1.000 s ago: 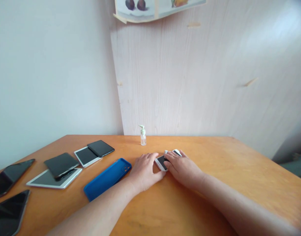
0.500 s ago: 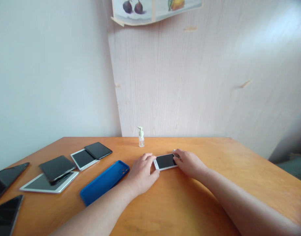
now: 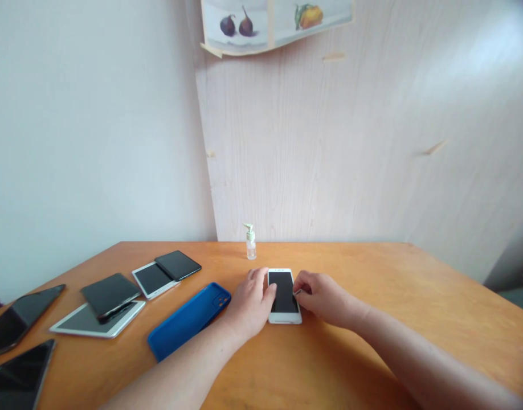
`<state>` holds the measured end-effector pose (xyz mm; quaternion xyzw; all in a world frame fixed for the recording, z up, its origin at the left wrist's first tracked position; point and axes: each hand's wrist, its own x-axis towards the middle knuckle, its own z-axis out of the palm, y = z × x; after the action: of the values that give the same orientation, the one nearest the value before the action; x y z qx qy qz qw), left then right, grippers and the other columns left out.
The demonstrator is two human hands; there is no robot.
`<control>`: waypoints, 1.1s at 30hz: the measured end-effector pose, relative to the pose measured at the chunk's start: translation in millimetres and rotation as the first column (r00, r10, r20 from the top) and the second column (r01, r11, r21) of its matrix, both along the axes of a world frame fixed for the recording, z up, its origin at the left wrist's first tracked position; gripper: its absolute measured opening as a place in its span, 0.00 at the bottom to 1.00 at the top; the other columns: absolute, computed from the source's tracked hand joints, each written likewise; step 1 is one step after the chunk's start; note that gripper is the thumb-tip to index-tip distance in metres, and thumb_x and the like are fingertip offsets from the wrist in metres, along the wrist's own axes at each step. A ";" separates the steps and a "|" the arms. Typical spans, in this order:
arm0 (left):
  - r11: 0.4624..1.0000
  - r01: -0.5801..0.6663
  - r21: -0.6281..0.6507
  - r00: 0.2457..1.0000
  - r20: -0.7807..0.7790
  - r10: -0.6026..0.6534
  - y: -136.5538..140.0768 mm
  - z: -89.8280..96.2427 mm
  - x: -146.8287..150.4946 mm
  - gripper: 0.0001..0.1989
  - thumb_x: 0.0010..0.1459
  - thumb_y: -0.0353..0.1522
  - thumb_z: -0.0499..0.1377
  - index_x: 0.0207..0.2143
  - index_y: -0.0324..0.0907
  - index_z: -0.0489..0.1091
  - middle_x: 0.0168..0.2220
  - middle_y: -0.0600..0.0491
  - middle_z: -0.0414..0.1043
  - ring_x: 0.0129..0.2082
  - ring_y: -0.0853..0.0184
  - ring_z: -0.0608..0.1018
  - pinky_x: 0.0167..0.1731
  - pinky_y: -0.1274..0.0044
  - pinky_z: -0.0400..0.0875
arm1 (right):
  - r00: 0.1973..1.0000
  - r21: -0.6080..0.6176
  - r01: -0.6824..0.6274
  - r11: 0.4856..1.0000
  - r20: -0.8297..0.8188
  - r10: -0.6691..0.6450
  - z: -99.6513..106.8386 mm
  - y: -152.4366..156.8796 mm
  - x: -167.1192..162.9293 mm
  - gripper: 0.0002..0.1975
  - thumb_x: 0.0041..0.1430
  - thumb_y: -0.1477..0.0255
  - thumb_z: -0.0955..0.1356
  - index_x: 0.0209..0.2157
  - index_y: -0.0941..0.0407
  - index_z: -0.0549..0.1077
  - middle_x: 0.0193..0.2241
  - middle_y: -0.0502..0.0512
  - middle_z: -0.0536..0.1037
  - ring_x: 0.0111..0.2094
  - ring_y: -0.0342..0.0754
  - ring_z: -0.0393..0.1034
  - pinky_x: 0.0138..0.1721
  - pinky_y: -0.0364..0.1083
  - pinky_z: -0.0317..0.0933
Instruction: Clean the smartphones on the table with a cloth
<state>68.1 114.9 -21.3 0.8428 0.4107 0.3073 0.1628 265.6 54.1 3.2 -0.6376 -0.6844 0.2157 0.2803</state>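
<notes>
A white smartphone (image 3: 284,292) with a dark screen lies face up on the table, its long side pointing away from me. My left hand (image 3: 252,303) grips its left edge, with the thumb over the screen's border and the fingers along the far left side. Against the right edge, the fingers of my right hand (image 3: 319,293) are pinched together. A small pale bit shows between them, too small to name. Left of my left hand lies an empty blue phone case (image 3: 188,320), partly covered by my forearm.
A small clear pump bottle (image 3: 251,248) stands behind the phone. To the left lie a black phone (image 3: 178,265) touching a white phone (image 3: 154,279), another black phone (image 3: 110,294) on a white tablet (image 3: 73,320), and two dark devices at the table's left edge.
The smartphone has turned from lying crosswise to pointing away from me. My right hand has moved from its right end to its right long edge. The view has shifted slightly.
</notes>
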 end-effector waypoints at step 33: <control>0.997 0.045 -0.063 0.981 -0.186 -0.056 -10.5 16.8 -4.6 0.43 0.51 0.42 0.62 0.65 0.37 0.51 0.64 0.37 0.59 0.63 0.51 0.63 0.62 0.62 0.59 | 0.926 0.066 0.271 0.960 -0.291 -0.241 -28.7 26.2 43.0 0.11 0.56 0.63 0.66 0.35 0.56 0.74 0.27 0.51 0.78 0.29 0.46 0.72 0.29 0.43 0.62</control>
<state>63.5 104.4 -4.5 0.8730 0.4116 0.2104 0.1557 308.6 80.3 -25.5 -0.6690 -0.5589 0.2287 0.4333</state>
